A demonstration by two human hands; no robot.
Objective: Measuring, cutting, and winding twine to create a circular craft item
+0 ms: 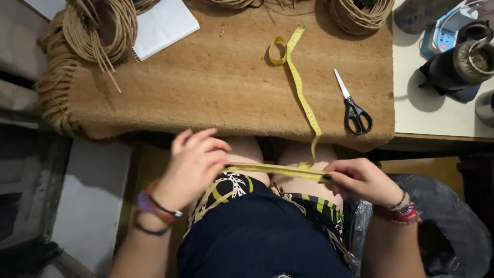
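Below the mat [206,92], tape measure [278,170] stretches sideways between both hands.

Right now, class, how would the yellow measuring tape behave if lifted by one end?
The measuring tape would probably hang limp: it curls in a loop and droops over the mat's edge. It seems light, since the left hand and right hand stretch it with fingertips alone.

Only one thing here looks like a package or label: at the top right corner, on the white table [437,110], lies a flat, rounded light-blue and white item [443,35] with small printed markings, partly hidden under a dark cup-like vessel [460,64]. Whether it is a package or a device cannot be told. No signs or screens show.
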